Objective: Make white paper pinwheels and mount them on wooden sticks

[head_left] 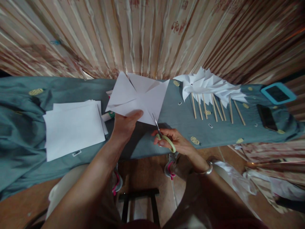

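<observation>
My left hand [127, 124] grips a white square of paper [145, 92] by its near edge, thumb on top. Slits run from the paper's corners toward its middle. In my right hand [175, 140] is a pair of scissors [168, 141] with pale green handles. Their blades meet the paper's near right edge, at a corner by a slit. A stack of white paper sheets [75, 127] lies left of my left hand. Partly covered by the held sheet, a tube with a green label [108, 116] rests beside the stack.
Several white paper pinwheels [209, 84] on wooden sticks [214, 108] overlap on the right of the teal tablecloth [152, 149]. Beyond them are a blue-framed device [278, 93] and a dark phone [267, 117]. A pleated curtain [143, 38] hangs behind the table. A dark stool [139, 194] stands below.
</observation>
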A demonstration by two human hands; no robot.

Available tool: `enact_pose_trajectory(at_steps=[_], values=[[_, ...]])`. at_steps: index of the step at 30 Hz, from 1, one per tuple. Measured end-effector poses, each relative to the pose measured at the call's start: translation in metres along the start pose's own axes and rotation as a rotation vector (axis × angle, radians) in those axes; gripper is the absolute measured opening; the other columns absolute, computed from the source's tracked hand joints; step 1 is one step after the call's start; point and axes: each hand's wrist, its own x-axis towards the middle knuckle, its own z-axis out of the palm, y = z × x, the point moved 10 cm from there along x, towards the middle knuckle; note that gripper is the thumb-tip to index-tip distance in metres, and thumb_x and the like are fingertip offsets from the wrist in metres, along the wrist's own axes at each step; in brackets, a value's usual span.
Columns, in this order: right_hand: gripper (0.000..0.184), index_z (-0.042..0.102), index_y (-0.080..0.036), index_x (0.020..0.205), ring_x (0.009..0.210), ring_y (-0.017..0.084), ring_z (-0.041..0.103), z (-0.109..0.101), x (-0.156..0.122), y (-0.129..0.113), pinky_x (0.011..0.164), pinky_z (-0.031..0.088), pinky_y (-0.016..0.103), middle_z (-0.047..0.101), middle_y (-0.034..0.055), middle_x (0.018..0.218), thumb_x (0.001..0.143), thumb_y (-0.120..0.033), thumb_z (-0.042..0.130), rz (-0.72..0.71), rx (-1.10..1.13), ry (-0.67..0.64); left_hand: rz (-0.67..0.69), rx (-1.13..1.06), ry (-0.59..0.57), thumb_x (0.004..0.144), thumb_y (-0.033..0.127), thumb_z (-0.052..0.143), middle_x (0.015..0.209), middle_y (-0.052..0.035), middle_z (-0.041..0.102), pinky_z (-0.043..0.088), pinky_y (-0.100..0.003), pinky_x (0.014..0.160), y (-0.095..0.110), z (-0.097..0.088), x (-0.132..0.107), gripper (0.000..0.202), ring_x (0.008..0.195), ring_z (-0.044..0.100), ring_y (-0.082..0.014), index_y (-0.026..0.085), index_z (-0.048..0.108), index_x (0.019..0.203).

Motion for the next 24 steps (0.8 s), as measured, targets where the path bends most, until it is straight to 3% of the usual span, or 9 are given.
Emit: enact_pose_trajectory(at_steps=[13,24], values=[[0.048,0.062,-0.016,0.101,0.062,0.009,0.048,0.0016,-0.0004,-0.0028,0.059,0.041,0.022,0.06,-0.0005,0.076,0.076,-0.057,0.069,-0.001,-0.03,-0.014,0.054,0.042,-0.033,0.057,0.025,0.08,0.075,-0.0023,0.07,0.052,-0.042,0.089,0.0069,0.0035,-0.0004,0.032,0.084,0.067,-0.0243,0.019,0.064,0.084],[0.052,0.063,-0.018,0.108,0.074,0.013,0.054,0.001,-0.0011,-0.0039,0.069,0.045,0.026,0.063,0.0029,0.086,0.076,-0.059,0.068,-0.032,-0.055,-0.026,0.028,0.036,-0.034,0.058,0.028,0.081,0.075,-0.002,0.07,0.053,-0.037,0.082,0.0066,0.0044,-0.0018,0.032,0.083,0.067,-0.0223,0.019,0.065,0.084]])
